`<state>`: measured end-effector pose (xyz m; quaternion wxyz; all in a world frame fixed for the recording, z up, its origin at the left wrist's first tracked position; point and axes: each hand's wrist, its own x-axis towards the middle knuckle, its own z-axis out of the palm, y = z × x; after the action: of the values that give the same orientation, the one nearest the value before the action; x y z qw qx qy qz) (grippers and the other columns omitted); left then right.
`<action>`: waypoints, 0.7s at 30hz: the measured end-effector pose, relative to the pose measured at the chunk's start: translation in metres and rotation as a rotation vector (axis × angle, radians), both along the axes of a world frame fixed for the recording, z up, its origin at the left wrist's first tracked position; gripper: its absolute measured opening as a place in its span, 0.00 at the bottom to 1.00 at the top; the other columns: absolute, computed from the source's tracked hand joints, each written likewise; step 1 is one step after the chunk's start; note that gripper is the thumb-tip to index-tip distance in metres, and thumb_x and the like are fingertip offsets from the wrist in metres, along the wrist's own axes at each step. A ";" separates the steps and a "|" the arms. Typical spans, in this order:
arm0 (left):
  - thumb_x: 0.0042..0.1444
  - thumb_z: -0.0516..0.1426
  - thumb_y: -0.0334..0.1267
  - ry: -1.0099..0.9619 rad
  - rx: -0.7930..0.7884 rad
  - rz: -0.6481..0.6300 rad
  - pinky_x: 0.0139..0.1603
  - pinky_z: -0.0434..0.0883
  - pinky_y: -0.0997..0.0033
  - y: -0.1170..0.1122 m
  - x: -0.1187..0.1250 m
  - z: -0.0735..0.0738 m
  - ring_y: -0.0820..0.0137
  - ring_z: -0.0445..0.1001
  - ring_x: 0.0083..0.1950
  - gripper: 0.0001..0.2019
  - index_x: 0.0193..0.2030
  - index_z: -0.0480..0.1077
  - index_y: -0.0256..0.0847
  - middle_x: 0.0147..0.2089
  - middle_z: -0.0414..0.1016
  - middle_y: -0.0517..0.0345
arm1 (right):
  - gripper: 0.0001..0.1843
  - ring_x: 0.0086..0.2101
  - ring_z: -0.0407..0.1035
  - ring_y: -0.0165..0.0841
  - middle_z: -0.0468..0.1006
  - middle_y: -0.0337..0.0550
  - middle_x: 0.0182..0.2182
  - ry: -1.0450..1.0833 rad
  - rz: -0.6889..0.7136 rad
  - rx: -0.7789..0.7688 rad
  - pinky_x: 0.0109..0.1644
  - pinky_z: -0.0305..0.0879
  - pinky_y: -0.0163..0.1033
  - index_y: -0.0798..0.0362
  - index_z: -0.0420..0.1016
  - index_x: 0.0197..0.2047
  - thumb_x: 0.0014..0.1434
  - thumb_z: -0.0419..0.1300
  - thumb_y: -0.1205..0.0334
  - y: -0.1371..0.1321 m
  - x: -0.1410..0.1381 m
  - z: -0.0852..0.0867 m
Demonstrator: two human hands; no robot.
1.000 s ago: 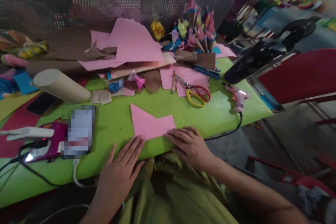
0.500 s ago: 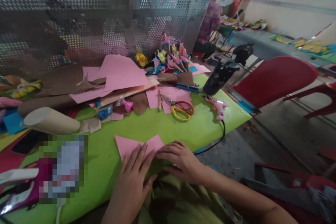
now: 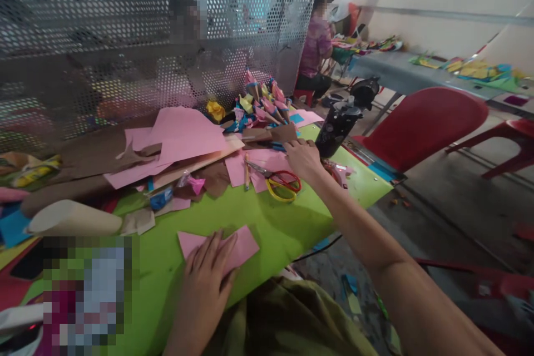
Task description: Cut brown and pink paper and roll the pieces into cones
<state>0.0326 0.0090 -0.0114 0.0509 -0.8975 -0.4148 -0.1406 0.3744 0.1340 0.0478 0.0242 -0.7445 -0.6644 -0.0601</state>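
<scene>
My left hand (image 3: 207, 271) lies flat, fingers spread, on a pink paper piece (image 3: 246, 245) near the front edge of the green table (image 3: 275, 228). My right hand (image 3: 303, 158) is stretched out to the far right of the table, over pink paper scraps, just beyond the yellow and red scissors (image 3: 280, 185) and near a blue object (image 3: 278, 147). Its fingers are hidden behind the back of the hand. A pencil (image 3: 246, 170) lies left of the scissors.
Pink and brown paper sheets (image 3: 179, 139) pile up at the back against a perforated metal screen (image 3: 125, 39). Paper cones (image 3: 261, 103), a black bottle (image 3: 339, 128), a pink glue gun (image 3: 340, 172), a cardboard roll (image 3: 75, 219). Red chair (image 3: 421, 122) to the right. A person sits at a far table.
My right hand left the pink paper and reached forward to the scissors area. My left hand stays on the paper. The view has tilted upward.
</scene>
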 end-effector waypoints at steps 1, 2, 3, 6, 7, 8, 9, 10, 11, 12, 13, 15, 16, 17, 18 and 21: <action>0.67 0.51 0.40 -0.015 -0.009 0.005 0.62 0.70 0.49 0.002 0.001 0.000 0.55 0.72 0.64 0.26 0.72 0.61 0.48 0.66 0.73 0.49 | 0.19 0.55 0.67 0.47 0.78 0.60 0.54 -0.010 -0.022 -0.021 0.55 0.56 0.50 0.57 0.74 0.57 0.69 0.48 0.68 0.008 0.001 -0.001; 0.67 0.52 0.40 -0.032 -0.014 0.004 0.62 0.70 0.50 0.004 0.002 -0.001 0.56 0.73 0.63 0.27 0.72 0.60 0.48 0.65 0.74 0.49 | 0.20 0.54 0.68 0.47 0.78 0.60 0.52 -0.015 -0.037 -0.036 0.55 0.56 0.49 0.58 0.74 0.56 0.69 0.46 0.70 0.015 0.002 -0.003; 0.67 0.52 0.41 -0.050 -0.015 0.002 0.61 0.70 0.51 0.005 0.003 -0.001 0.56 0.74 0.62 0.28 0.73 0.58 0.48 0.63 0.76 0.50 | 0.21 0.53 0.68 0.47 0.79 0.61 0.51 -0.018 -0.046 -0.045 0.54 0.56 0.49 0.58 0.74 0.56 0.69 0.45 0.71 0.020 0.002 -0.004; 0.67 0.53 0.41 -0.104 -0.003 0.005 0.59 0.71 0.52 0.005 0.005 0.001 0.56 0.75 0.58 0.30 0.75 0.54 0.48 0.58 0.78 0.48 | 0.22 0.51 0.70 0.45 0.78 0.61 0.50 -0.024 -0.062 -0.061 0.52 0.56 0.47 0.59 0.76 0.55 0.68 0.44 0.73 0.029 0.004 -0.006; 0.66 0.54 0.41 -0.122 -0.002 0.009 0.58 0.72 0.52 0.004 0.006 0.003 0.56 0.76 0.56 0.32 0.75 0.52 0.47 0.56 0.78 0.48 | 0.22 0.50 0.70 0.44 0.77 0.61 0.51 -0.027 -0.064 -0.067 0.51 0.57 0.46 0.59 0.76 0.54 0.67 0.45 0.74 0.030 0.004 -0.005; 0.66 0.54 0.41 -0.141 -0.002 0.012 0.57 0.73 0.53 0.003 0.007 0.004 0.56 0.76 0.55 0.33 0.76 0.50 0.46 0.54 0.78 0.48 | 0.22 0.49 0.71 0.43 0.76 0.61 0.51 -0.030 -0.063 -0.073 0.50 0.58 0.45 0.59 0.77 0.53 0.67 0.45 0.74 0.030 0.003 -0.003; 0.66 0.55 0.41 -0.158 -0.005 0.013 0.56 0.73 0.53 0.001 0.008 0.006 0.56 0.76 0.53 0.34 0.76 0.49 0.46 0.52 0.78 0.48 | 0.21 0.47 0.71 0.42 0.75 0.61 0.52 -0.033 -0.063 -0.079 0.49 0.59 0.44 0.59 0.77 0.52 0.67 0.45 0.74 0.029 0.003 -0.001; 0.65 0.55 0.40 -0.174 -0.005 0.011 0.56 0.73 0.53 -0.002 0.010 0.008 0.56 0.76 0.52 0.34 0.76 0.49 0.46 0.50 0.78 0.49 | 0.21 0.45 0.72 0.41 0.75 0.61 0.52 -0.034 -0.062 -0.088 0.47 0.59 0.44 0.60 0.77 0.51 0.67 0.45 0.74 0.027 0.002 0.001; 0.65 0.55 0.38 -0.192 0.000 0.012 0.56 0.73 0.53 -0.004 0.011 0.010 0.57 0.76 0.50 0.33 0.75 0.51 0.45 0.49 0.78 0.49 | 0.21 0.45 0.72 0.41 0.73 0.62 0.53 -0.035 -0.064 -0.092 0.45 0.60 0.43 0.60 0.77 0.51 0.67 0.45 0.75 0.025 0.001 0.002; 0.65 0.54 0.36 -0.209 0.003 0.016 0.57 0.72 0.52 -0.007 0.013 0.012 0.57 0.76 0.50 0.30 0.73 0.54 0.45 0.48 0.78 0.49 | 0.21 0.45 0.72 0.41 0.72 0.63 0.54 -0.037 -0.066 -0.093 0.44 0.61 0.43 0.61 0.76 0.53 0.66 0.45 0.75 0.023 0.001 0.003; 0.65 0.54 0.34 -0.223 0.004 0.003 0.58 0.72 0.52 -0.009 0.014 0.013 0.58 0.76 0.50 0.27 0.71 0.58 0.44 0.48 0.78 0.49 | 0.21 0.46 0.71 0.42 0.71 0.63 0.56 -0.036 -0.059 -0.092 0.45 0.62 0.43 0.61 0.75 0.54 0.66 0.46 0.75 0.021 0.001 0.004; 0.65 0.54 0.31 -0.238 -0.001 -0.038 0.60 0.70 0.53 -0.015 0.016 0.015 0.60 0.76 0.49 0.19 0.62 0.66 0.44 0.47 0.79 0.51 | 0.21 0.51 0.69 0.45 0.70 0.63 0.57 -0.038 -0.042 -0.074 0.49 0.62 0.45 0.62 0.74 0.55 0.64 0.47 0.77 0.017 0.003 0.005; 0.64 0.54 0.29 -0.236 -0.002 -0.057 0.61 0.69 0.54 -0.017 0.017 0.016 0.61 0.77 0.49 0.16 0.58 0.69 0.45 0.46 0.79 0.52 | 0.21 0.52 0.68 0.46 0.71 0.62 0.57 -0.034 -0.030 -0.033 0.50 0.62 0.46 0.62 0.74 0.55 0.63 0.48 0.78 0.014 0.004 0.005; 0.64 0.54 0.28 -0.230 0.001 -0.075 0.62 0.68 0.55 -0.019 0.017 0.017 0.62 0.77 0.49 0.14 0.54 0.70 0.45 0.44 0.80 0.54 | 0.21 0.53 0.67 0.46 0.72 0.61 0.56 -0.026 -0.022 0.001 0.51 0.63 0.48 0.62 0.74 0.55 0.62 0.49 0.78 0.010 0.006 0.005; 0.64 0.54 0.27 -0.223 0.004 -0.092 0.62 0.68 0.56 -0.021 0.017 0.018 0.63 0.77 0.49 0.13 0.52 0.71 0.45 0.43 0.80 0.54 | 0.21 0.52 0.67 0.47 0.74 0.60 0.54 -0.012 -0.033 0.038 0.51 0.63 0.49 0.61 0.74 0.54 0.62 0.49 0.77 0.006 0.008 0.006; 0.64 0.54 0.26 -0.205 0.003 -0.141 0.62 0.67 0.56 -0.024 0.015 0.021 0.64 0.78 0.50 0.11 0.49 0.72 0.43 0.44 0.82 0.55 | 0.18 0.48 0.69 0.46 0.78 0.57 0.48 0.066 -0.019 0.129 0.50 0.63 0.51 0.61 0.74 0.54 0.62 0.54 0.71 -0.017 0.011 0.011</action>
<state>0.0477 -0.0153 0.0094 -0.0006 -0.9053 -0.3534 -0.2356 0.3850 0.1170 0.0584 0.0935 -0.7494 -0.6508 -0.0784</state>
